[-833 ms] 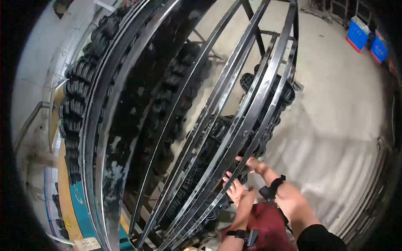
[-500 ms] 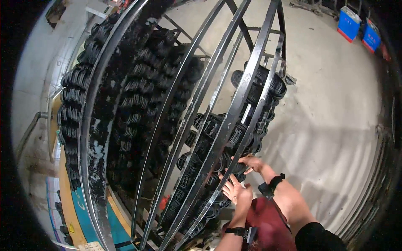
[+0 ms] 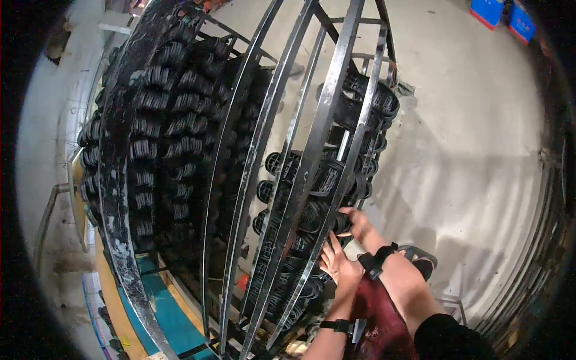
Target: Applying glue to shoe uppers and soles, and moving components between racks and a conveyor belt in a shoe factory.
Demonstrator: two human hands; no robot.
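Observation:
Black ring-like plastic parts hang in stacks (image 3: 324,177) on the near side of a black metal rack (image 3: 306,162). My right hand (image 3: 361,227) curls around the end of a small stack of these round parts (image 3: 341,223), thumb below and fingers above. Just below it, my left hand (image 3: 341,262) has its fingers stretched toward the same stack, beside a slanted rack bar; it grips nothing that I can see. Some of its fingertips pass behind the bar and are partly hidden. Both wrists wear black straps with small devices.
Long upright bars of the rack stand left of my hands. Further left hang many more dark stacks (image 3: 180,144). A teal surface with a wooden edge (image 3: 162,297) lies lower left. Two blue and red boxes (image 3: 504,18) stand on the pale floor (image 3: 456,120) at upper right.
The view has shifted, so the rack sits further left and the blue boxes higher. My left hand has moved closer to the right one, its fingers less spread. The right hand has closed around the stack.

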